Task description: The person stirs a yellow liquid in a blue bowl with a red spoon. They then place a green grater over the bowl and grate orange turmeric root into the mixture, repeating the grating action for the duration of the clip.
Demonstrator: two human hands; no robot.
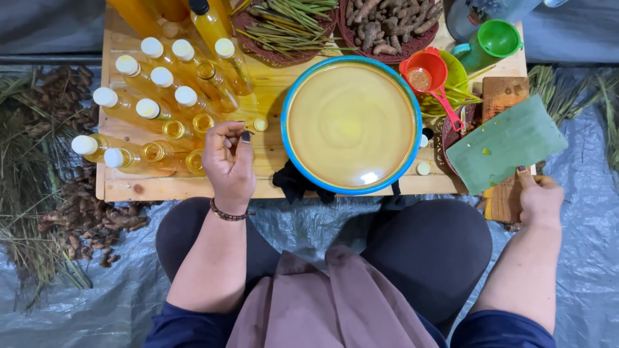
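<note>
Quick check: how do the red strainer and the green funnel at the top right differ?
The red strainer has a long handle and rests over a yellow-green bowl beside the big basin; the green funnel shows no handle and sits farther back, at the table's corner. The strainer holds something pale inside; the funnel looks empty. Both are round, plastic-looking and open upward.

Even, soft overhead light; scene moderately bright, colours warm. Faint sheen on the yellow liquid in the round blue-rimmed bowl (351,122), a small white glint near its lower rim. Soft shadow left of the bowl on the pale wooden board (271,96). Focus sharp centrally; slight wide-angle stretch at edges.
</note>
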